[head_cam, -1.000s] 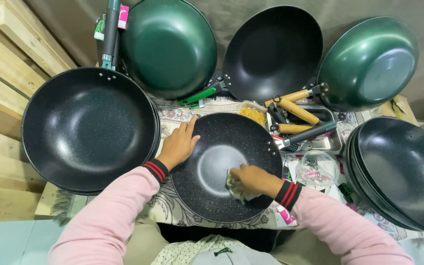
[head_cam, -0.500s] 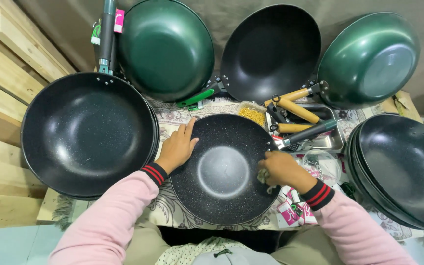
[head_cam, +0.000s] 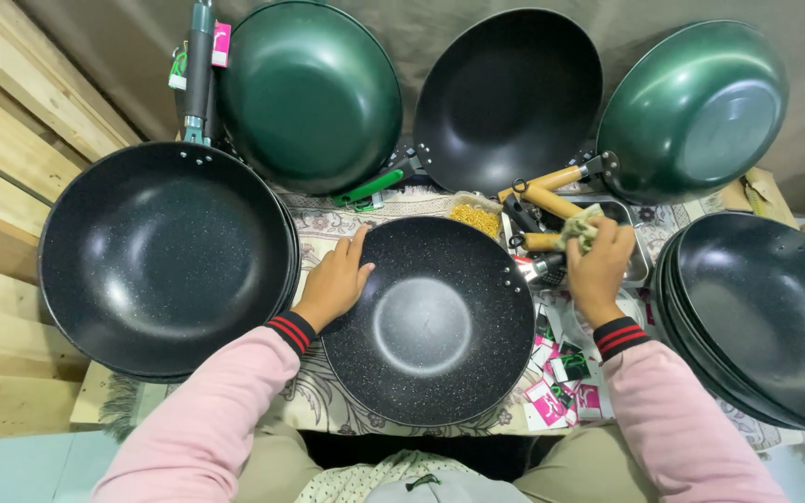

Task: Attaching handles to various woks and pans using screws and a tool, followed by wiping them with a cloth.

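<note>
Patterned cloth (head_cam: 328,222); speckled pan (head_cam: 428,319); labels (head_cam: 561,391)

I see the speckled black pan (head_cam: 428,321) under my left hand (head_cam: 333,282) as matt, grainy coated metal with a smoother centre. The rag (head_cam: 581,226) in my right hand (head_cam: 598,270) looks soft cloth. Green pans (head_cam: 309,93) shine glossy; handles (head_cam: 552,200) are bare wood; the surface (head_cam: 328,219) wears patterned cloth.

There is only the one view, from the camera on the person's head. It looks almost straight down, close over the lap and the surface (head_cam: 328,405), facing forward toward the wall, so both forearms enter from the bottom edge and pans ring the frame.
</note>
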